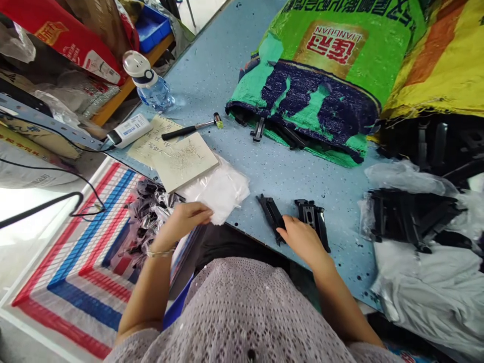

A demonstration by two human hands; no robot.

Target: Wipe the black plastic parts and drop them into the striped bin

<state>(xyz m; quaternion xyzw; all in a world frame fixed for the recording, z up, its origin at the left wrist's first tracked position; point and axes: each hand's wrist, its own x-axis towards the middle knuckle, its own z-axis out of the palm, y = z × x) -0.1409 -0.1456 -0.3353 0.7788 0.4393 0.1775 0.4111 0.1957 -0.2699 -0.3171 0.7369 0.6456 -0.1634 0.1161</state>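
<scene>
My left hand (pixel 189 219) is closed at the front edge of a stack of thin clear plastic bags (pixel 223 189), its thumb and fingers pinched on the corner of a bag. The stack lies by the table's near edge. My right hand (pixel 302 234) grips the lower end of a long black plastic part (pixel 270 212), which slants on the blue tabletop. Just right of that part, partly behind my right hand, lie more black plastic parts (pixel 310 214) side by side. The palm side of both hands is hidden.
A notepad (pixel 185 160), small hammer (pixel 189 130), white device (pixel 130 132) and water bottle (pixel 155 88) stand left. Black parts show in the green sack (pixel 321 96), yellow sack (pixel 446 75) and an open bag (pixel 412 217). Lower left, a striped container (pixel 68 282) holds bagged parts.
</scene>
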